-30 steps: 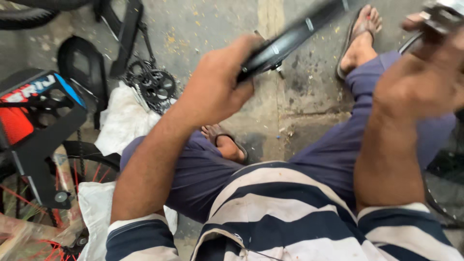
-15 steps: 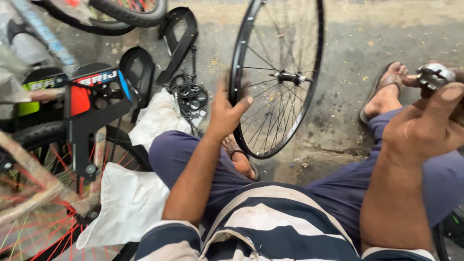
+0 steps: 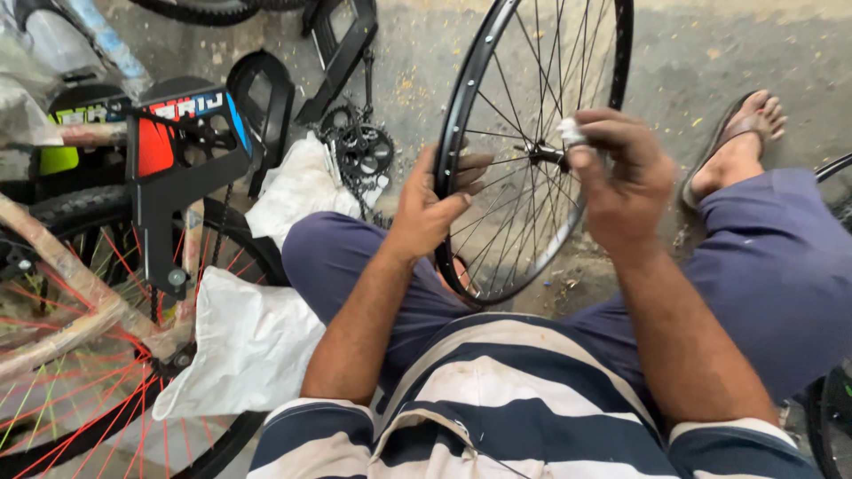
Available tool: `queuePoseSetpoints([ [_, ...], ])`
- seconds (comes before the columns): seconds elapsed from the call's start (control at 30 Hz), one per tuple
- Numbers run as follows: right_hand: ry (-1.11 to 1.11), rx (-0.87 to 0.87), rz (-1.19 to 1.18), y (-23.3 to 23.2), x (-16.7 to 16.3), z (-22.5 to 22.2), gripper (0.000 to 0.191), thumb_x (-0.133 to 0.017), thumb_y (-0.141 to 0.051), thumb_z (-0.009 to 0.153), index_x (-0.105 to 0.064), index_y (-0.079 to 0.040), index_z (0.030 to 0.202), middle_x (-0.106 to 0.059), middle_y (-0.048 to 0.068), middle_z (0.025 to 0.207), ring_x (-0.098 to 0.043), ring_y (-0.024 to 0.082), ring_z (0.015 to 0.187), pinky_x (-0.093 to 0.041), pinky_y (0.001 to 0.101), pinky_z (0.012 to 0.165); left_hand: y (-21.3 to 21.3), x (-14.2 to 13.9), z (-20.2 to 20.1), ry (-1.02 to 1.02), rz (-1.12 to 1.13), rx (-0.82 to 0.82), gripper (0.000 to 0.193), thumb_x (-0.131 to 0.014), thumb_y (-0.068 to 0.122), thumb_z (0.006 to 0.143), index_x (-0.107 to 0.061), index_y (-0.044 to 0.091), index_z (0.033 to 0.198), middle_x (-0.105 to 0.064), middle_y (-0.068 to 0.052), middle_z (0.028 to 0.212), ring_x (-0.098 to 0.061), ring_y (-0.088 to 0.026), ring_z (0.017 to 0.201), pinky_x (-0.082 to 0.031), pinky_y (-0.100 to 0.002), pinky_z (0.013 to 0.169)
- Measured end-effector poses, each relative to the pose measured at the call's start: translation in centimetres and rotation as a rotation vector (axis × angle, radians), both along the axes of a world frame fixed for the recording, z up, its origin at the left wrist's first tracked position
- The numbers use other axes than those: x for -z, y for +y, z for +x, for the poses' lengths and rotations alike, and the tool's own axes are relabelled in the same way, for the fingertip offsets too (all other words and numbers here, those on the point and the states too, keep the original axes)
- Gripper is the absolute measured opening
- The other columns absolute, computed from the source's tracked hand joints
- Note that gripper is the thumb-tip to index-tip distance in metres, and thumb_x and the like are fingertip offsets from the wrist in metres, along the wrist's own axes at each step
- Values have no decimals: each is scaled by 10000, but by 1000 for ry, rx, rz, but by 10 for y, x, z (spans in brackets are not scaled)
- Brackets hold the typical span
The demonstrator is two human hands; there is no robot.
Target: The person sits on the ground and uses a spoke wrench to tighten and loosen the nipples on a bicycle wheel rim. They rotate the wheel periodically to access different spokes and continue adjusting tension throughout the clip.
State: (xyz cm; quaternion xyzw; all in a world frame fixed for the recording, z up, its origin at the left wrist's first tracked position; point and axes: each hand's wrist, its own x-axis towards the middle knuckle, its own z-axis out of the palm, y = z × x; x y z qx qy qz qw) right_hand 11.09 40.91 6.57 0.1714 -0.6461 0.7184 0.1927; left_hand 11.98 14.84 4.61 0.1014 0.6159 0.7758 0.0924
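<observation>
I am looking down at a black spoked bicycle wheel (image 3: pixel 532 133) that is standing upright between my knees, and I am placing everything else from it. My left hand (image 3: pixel 432 208) is wrapping around the wheel's near rim on its left side, fingers curled closed over the rim and thumb pressing the outer face. My right hand (image 3: pixel 621 177) is hovering at the wheel's hub, its fingertips pinching a small silvery part (image 3: pixel 571 133) right against the axle; I cannot tell exactly what that part is. Just left of the wheel, a black chainring set (image 3: pixel 359 151) is lying on the concrete floor (image 3: pixel 710 53), partly on a white plastic bag (image 3: pixel 297 191). Further left of the wheel, a black chain guard (image 3: pixel 182 186) is carrying a rectangular label panel in red, with a blue stripe and white lettering, beside a yellow-green sticker on the frame behind. Below that, well left of the wheel, another white bag (image 3: pixel 244 341) is resting against a wheel with red spokes (image 3: pixel 98 355). Right of the wheel, my sandalled foot (image 3: pixel 737 146) is resting on the floor.
</observation>
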Motion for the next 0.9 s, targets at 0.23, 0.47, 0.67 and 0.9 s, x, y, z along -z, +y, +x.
queuePoseSetpoints([
  [0.23,-25,-139,279,-67,28,2,208,-784,-40,964,-672,6,1134,-711,144,1231,-725,237,1093,-597,340,926,-32,18,18,-61,-103,-93,694,-540,-122,876,-369,3,1537,-513,-192,1544,-555,-302,1417,-440,-433,1213],
  [0.47,142,-82,498,-97,41,-4,214,-824,-86,905,-711,-16,1072,-720,136,1163,-732,321,1028,-587,384,859,-35,24,19,1,-159,-132,724,-566,-113,880,-373,9,1567,-505,-136,1539,-507,-233,1466,-409,-382,1241],
  [0.67,-180,-437,385,-115,49,-32,202,-744,-157,997,-748,-42,1164,-765,117,1006,-757,201,858,-594,332,747,-39,28,31,-81,-204,-187,731,-580,-82,889,-368,36,1579,-553,-87,1408,-583,-151,1197,-515,-298,979],
  [0.9,-305,-829,430,-121,65,-70,473,-763,-255,913,-662,1,1298,-758,172,1157,-734,231,1039,-569,362,913,-56,22,25,-129,-263,-155,573,-662,224,1048,-443,22,1538,-624,-118,1322,-609,-184,1191,-505,-321,1045],
])
